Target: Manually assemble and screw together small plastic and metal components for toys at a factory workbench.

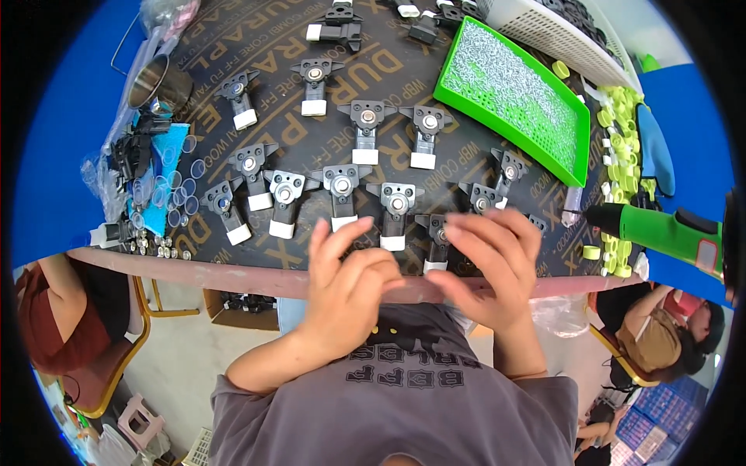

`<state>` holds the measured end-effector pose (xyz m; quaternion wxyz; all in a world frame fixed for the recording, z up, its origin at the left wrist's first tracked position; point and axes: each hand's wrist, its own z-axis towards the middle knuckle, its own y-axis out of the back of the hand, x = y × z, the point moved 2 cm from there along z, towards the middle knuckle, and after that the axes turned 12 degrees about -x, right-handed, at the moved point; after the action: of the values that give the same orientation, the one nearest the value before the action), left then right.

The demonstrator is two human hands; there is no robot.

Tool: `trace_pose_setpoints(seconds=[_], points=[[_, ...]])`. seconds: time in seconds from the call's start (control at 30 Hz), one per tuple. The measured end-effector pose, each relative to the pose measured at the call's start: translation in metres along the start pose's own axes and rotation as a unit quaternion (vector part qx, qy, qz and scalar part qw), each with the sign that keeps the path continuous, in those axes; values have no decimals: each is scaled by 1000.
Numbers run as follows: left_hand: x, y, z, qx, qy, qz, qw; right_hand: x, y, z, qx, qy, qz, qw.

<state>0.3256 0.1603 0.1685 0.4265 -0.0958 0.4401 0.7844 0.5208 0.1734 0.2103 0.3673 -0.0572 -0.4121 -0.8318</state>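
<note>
A: Count of black bracket assemblies on the dark work board (233,46)?

B: Roughly fourteen clear of the hands, each with a round metal centre and white base. One green tray of small metal parts (509,89) beyond them.

A: Hands?

B: Left hand (346,283) half-curled, fingers loosely together, gripping nothing visible. Right hand (489,260) fingers spread, resting over the nearest bracket assembly (437,237), just nearer than the tray. Grip unclear.
</note>
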Motion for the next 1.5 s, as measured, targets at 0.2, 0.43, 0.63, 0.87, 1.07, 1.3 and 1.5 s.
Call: trace_pose_setpoints(seconds=[0.2,0.43,0.63,0.87,1.07,1.3,1.5], points=[[42,66,9,-131,81,124,980,6,-25,28,172,-22,-12,985],[137,167,9,-165,128,383,900,6,-40,34,220,-2,-9,975],[136,162,15,-155,121,402,894,4,-46,35,208,0,3,978],[28,58,37,123,34,29,991,1,-51,34,197,3,2,980],[27,20,44,156,5,7,988,-4,-52,29,161,33,27,986],[28,12,41,138,-17,21,990,-7,-45,28,173,21,34,984],[28,12,43,143,-9,31,989,-11,-26,40,191,-34,33,981]])
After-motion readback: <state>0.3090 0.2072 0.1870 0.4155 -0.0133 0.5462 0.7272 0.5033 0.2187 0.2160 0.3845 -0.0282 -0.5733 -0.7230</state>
